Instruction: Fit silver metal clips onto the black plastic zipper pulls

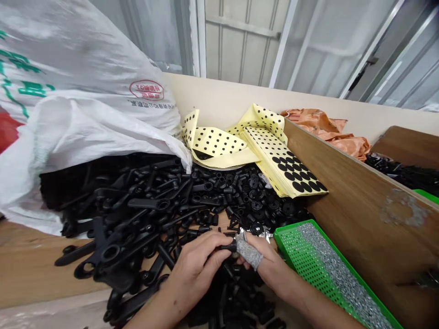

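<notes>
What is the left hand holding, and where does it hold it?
The left hand pinches a black plastic part between thumb and fingers, near one end; the hand hides the rest of it.

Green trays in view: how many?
2: one perforated green tray of small metal parts beside the right hand, one partly hidden green tray behind the wooden divider. More may be hidden.

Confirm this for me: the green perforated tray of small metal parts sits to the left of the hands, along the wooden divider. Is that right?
No, the side is wrong. The head view shows the green perforated tray to the right of both the left hand and the right hand, not to their left. It does run along the wooden divider.
</notes>
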